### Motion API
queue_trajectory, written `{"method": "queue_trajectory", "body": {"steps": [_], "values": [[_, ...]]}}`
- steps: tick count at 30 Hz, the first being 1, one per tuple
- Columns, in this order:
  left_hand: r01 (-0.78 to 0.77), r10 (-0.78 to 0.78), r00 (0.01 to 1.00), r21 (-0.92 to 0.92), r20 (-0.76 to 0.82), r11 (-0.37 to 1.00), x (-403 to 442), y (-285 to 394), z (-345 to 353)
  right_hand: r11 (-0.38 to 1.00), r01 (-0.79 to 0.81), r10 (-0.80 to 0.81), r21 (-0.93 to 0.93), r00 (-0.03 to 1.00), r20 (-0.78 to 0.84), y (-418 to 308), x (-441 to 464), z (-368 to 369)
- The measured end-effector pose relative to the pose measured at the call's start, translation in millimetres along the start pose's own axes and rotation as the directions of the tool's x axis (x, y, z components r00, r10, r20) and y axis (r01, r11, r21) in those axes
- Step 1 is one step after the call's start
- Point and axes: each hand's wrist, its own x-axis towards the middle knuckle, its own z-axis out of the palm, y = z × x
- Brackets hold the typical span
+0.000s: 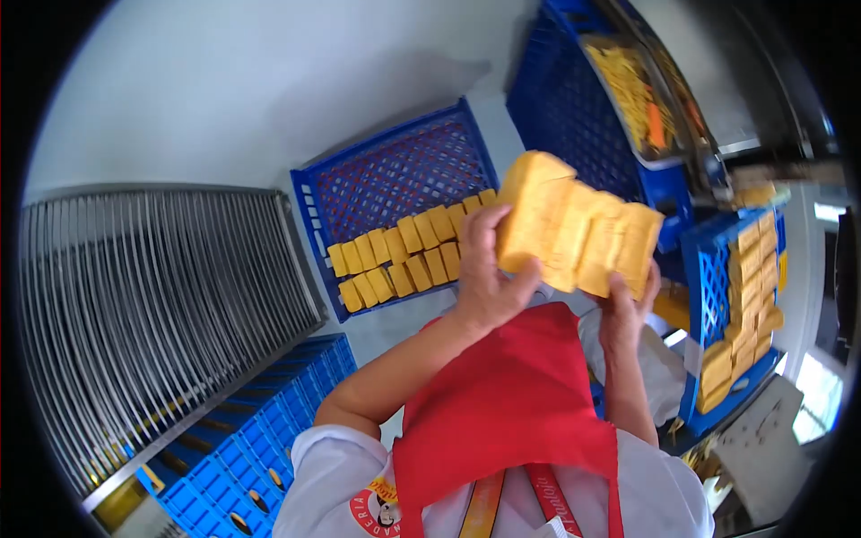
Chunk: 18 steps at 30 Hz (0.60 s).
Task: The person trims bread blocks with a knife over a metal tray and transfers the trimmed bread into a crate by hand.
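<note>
Several yellow-orange blocks (578, 229), pressed side by side in a row, are held up in front of the red apron. My left hand (489, 273) grips the left end, with fingers behind and thumb on the near face. My right hand (625, 300) grips the lower right end, its thumb on the near face. Behind and to the left, a blue crate (395, 166) holds two rows of similar blocks (411, 235) along its near side.
A metal rack (161, 305) stands at left above stacked blue crates (260, 457). At right, another blue crate (708, 287) carries more blocks (749, 287). A tray of yellow strips (628, 90) sits at upper right, beside a tall blue crate (569, 117).
</note>
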Motion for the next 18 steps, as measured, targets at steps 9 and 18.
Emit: {"method": "queue_trajectory", "body": {"steps": [9, 18], "values": [[0.715, -0.798, 0.528, -0.354, -0.292, 0.603, -66, -306, -36, 0.802, -0.504, 0.565, -0.321, 0.814, 0.132, 245, 127, 153], [0.73, -0.945, 0.123, -0.617, -0.304, 0.294, -23, -465, -7, 0.763, -0.363, 0.545, -0.534, 0.806, 0.231, 388, 261, 234]]}}
